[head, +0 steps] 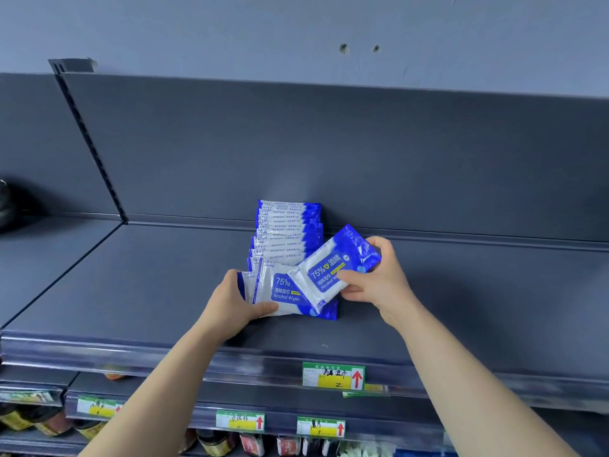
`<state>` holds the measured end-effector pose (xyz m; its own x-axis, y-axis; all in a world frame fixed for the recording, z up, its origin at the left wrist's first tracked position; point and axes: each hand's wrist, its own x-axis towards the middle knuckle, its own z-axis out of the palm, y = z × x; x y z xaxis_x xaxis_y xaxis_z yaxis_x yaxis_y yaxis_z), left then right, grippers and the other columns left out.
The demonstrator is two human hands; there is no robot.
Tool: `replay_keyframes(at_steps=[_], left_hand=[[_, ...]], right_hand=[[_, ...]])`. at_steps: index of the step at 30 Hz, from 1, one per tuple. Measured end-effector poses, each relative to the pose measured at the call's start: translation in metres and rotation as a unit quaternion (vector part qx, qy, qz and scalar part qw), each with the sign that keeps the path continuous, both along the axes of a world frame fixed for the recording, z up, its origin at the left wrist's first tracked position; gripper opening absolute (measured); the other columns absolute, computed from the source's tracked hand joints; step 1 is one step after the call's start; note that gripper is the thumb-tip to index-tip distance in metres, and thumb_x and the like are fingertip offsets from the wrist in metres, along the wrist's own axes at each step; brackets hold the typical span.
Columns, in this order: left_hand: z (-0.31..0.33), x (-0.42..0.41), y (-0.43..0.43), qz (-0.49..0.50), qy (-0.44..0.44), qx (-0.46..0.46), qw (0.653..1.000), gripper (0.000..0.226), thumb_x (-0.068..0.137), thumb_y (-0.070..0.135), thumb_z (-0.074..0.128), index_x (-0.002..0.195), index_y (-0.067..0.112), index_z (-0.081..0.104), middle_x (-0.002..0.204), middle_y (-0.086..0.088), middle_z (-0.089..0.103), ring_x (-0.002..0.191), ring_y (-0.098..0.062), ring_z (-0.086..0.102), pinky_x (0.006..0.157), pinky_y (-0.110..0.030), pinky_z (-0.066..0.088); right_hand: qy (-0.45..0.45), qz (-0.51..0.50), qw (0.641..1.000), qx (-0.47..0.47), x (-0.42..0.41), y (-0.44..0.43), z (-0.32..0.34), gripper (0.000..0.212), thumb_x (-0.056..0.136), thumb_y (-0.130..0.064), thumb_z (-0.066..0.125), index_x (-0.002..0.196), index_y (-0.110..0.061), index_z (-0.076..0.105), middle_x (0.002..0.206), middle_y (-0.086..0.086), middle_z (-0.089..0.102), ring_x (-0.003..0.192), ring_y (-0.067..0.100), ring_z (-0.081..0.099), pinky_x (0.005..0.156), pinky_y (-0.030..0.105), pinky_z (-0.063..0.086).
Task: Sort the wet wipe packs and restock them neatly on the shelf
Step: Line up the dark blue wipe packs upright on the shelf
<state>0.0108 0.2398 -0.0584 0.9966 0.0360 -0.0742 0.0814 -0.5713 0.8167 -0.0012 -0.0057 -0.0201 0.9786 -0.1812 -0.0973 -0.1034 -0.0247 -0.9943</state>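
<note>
— Looking from where?
— Riding on the head, facing forward and slightly down onto the top shelf (138, 285), wide-angle and bowing its front edge.
— Standing how near?
— Within arm's reach, catching both forearms (461, 374) from the bottom edge up to the left hand (230, 301) and right hand (379, 282) at the wet wipe packs (286, 239) mid-frame.
— Taking in how much?
— Spanning from the wall (296, 28) above the back panel (395, 159) down to the price tags (333, 376) and jars (214, 441) below.
</note>
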Motion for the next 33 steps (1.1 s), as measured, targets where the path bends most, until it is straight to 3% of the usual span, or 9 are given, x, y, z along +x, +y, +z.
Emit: replay_keyframes(at_steps=[3, 5, 8, 10, 13, 22, 26, 29, 33], left_hand=[[0.001, -0.002, 0.001, -0.012, 0.002, -0.006, 1.0, 0.056, 0.067, 0.031, 0.086, 0.104, 0.02, 0.046, 0.094, 0.007, 0.06, 0.08, -0.009, 0.058, 0.06, -0.022, 0.042], [0.0, -0.003, 0.004, -0.018, 0.007, -0.031, 0.999, 0.047, 0.075, 0.031, 0.079, 0.106, 0.02, 0.046, 0.098, 0.004, 0.063, 0.083, -0.013, 0.062, 0.066, -0.027, 0.05], [-0.002, -0.007, 0.003, -0.027, 0.026, -0.127, 0.991, 0.048, 0.078, 0.045, 0.074, 0.109, 0.022, 0.046, 0.105, 0.004, 0.068, 0.092, -0.015, 0.068, 0.082, -0.038, 0.056], [0.0, -0.011, -0.001, -0.037, 0.027, -0.149, 0.988, 0.06, 0.07, 0.041, 0.082, 0.11, 0.02, 0.043, 0.106, 0.008, 0.066, 0.091, -0.006, 0.067, 0.074, -0.024, 0.056], [0.002, -0.011, -0.004, -0.064, 0.029, -0.117, 0.991, 0.062, 0.069, 0.027, 0.085, 0.113, 0.02, 0.04, 0.107, 0.009, 0.064, 0.087, -0.003, 0.068, 0.06, -0.016, 0.052], [0.005, -0.003, 0.012, -0.07, -0.029, -0.043, 0.996, 0.064, 0.08, 0.028, 0.075, 0.129, 0.032, 0.035, 0.126, 0.007, 0.049, 0.097, -0.006, 0.06, 0.066, -0.017, 0.053], [0.003, -0.009, 0.002, -0.09, 0.002, -0.062, 0.994, 0.093, 0.089, 0.024, 0.066, 0.151, 0.03, -0.004, 0.123, 0.015, 0.053, 0.094, -0.002, 0.063, 0.069, -0.023, 0.055], [0.002, -0.011, -0.002, -0.092, 0.02, -0.092, 0.991, 0.098, 0.092, 0.02, 0.061, 0.149, 0.029, -0.019, 0.125, 0.017, 0.051, 0.09, 0.001, 0.065, 0.064, -0.021, 0.055], [0.001, -0.011, 0.003, -0.09, 0.025, -0.117, 0.989, 0.102, 0.09, 0.015, 0.065, 0.149, 0.032, -0.017, 0.125, 0.016, 0.056, 0.091, 0.002, 0.066, 0.074, -0.023, 0.055]], right_hand=[[0.033, -0.016, 0.999, -0.036, -0.006, 0.009, -0.015, 0.032, 0.076, -0.003, 0.075, 0.099, -0.011, 0.055, 0.097, 0.009, 0.072, 0.075, 0.024, 0.072, 0.066, 0.041, 0.061], [0.044, -0.024, 0.984, -0.169, -0.008, 0.016, -0.024, 0.023, 0.073, -0.02, 0.079, 0.087, -0.011, 0.063, 0.084, 0.002, 0.073, 0.071, 0.018, 0.07, 0.065, 0.039, 0.06], [0.055, -0.003, 0.924, -0.378, -0.011, 0.023, -0.025, 0.037, 0.068, -0.053, 0.076, 0.065, -0.019, 0.061, 0.068, -0.007, 0.063, 0.057, 0.012, 0.056, 0.048, 0.026, 0.04], [0.069, 0.038, 0.9, -0.428, -0.012, 0.026, -0.024, 0.046, 0.064, -0.063, 0.074, 0.06, -0.021, 0.058, 0.069, -0.006, 0.06, 0.056, 0.011, 0.053, 0.046, 0.025, 0.034], [0.079, 0.094, 0.894, -0.431, -0.013, 0.034, -0.027, 0.051, 0.059, -0.065, 0.076, 0.062, -0.019, 0.056, 0.068, -0.007, 0.059, 0.056, 0.008, 0.053, 0.047, 0.025, 0.037], [0.009, 0.115, 0.946, -0.304, -0.013, 0.03, -0.025, 0.061, 0.087, -0.035, 0.066, 0.135, -0.027, 0.031, 0.104, -0.006, 0.061, 0.088, 0.007, 0.061, 0.062, 0.022, 0.048], [0.025, 0.177, 0.919, -0.351, -0.009, 0.03, -0.03, 0.024, 0.093, -0.038, 0.057, 0.109, -0.023, 0.049, 0.125, -0.002, 0.056, 0.098, 0.006, 0.059, 0.062, 0.018, 0.049], [0.045, 0.167, 0.912, -0.373, -0.008, 0.026, -0.027, 0.042, 0.09, -0.041, 0.061, 0.123, -0.02, 0.047, 0.135, 0.001, 0.037, 0.106, 0.009, 0.054, 0.071, 0.019, 0.05], [0.013, 0.154, 0.929, -0.338, -0.009, 0.025, -0.026, 0.086, 0.09, -0.035, 0.064, 0.152, -0.026, 0.005, 0.157, -0.005, 0.016, 0.139, 0.015, 0.03, 0.102, 0.033, 0.043]])
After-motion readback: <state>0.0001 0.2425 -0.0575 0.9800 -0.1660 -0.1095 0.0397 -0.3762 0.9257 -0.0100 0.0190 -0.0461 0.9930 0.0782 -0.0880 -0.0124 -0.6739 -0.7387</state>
